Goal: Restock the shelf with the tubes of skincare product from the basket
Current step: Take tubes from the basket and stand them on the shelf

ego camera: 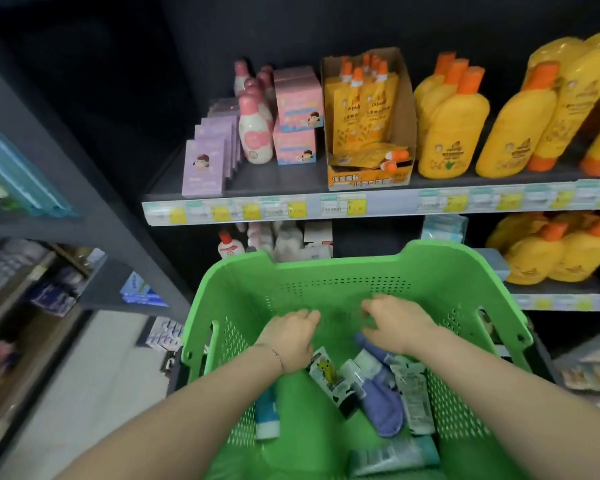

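Note:
A green plastic basket (326, 263) stands in front of me below the shelf. Several tubes lie in its bottom: a purple tube (383, 396), a white tube with a yellow cartoon (326, 372), a white and grey tube (414, 396), a blue tube (267, 410) and a pale blue tube (395, 455). Both my hands are down inside the basket. My left hand (291, 337) hovers with fingers curled downward, and nothing shows in it. My right hand (395, 323) hangs over the purple tube with loosely spread fingers, holding nothing.
The upper shelf (291, 178) carries purple boxes (203, 168), pink and white bottles (255, 133), pink boxes (297, 116), a cardboard display of orange pouches (368, 116) and yellow bottles (451, 133). The lower shelf holds more yellow bottles (551, 251). Another shelf unit (49, 150) stands to the left.

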### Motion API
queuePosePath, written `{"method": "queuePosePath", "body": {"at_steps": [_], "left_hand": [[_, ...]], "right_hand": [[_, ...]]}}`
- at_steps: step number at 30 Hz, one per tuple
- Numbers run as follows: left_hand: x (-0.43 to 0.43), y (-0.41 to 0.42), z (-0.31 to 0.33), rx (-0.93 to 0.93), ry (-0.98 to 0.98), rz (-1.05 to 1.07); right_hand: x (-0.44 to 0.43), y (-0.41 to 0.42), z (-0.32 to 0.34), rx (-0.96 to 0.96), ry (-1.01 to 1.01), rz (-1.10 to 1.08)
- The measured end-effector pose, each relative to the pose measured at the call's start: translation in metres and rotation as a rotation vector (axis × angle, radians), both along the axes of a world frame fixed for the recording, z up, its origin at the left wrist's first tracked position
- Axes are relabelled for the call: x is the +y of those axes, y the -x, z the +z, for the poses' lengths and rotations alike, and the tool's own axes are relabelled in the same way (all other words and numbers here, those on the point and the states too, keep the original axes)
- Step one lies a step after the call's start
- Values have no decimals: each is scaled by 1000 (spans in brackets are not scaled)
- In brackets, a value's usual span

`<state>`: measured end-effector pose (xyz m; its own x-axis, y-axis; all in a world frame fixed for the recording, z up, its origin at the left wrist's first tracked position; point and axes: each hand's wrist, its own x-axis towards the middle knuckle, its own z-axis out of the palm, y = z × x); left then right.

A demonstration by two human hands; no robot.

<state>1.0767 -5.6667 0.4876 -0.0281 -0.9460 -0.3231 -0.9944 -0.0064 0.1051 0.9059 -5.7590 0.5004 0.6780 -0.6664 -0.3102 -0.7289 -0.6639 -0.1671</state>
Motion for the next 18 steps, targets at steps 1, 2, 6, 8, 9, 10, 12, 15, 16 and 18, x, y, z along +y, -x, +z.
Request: {"method": "queuePosePath", "body": {"at_steps": [1,2,6,8,9,10,12,15,16,18], "left_hand": [[1,3,-5,6,-23,-14],[2,8,-10,6,-37,-33],[3,23,-27,-14,-115,-116],[6,25,-36,-34,-178,-149],[7,24,-39,-41,-203,-168],[8,24,-44,-49,-232,-184],[12,25,-49,-58,-282,-205],[20,34,-56,-45,-350,-242],[22,38,-58,-35,-379,-271],[24,48,-64,-36,-436,-354]], "right_hand": [[-2,-1,-2,60,-40,-7],[-3,-3,-4,96,-74,-10],[-4,-9,-10,182,-137,26],[-2,-10,-10,248,-162,48],[-1,-10,-10,278,-172,57],[-1,-10,-11,299,-185,61],[0,-12,-12,317,-208,65],[2,-15,-10,308,-213,67],[3,-15,-9,306,-215,72],[2,-16,-7,303,-220,85]]}}
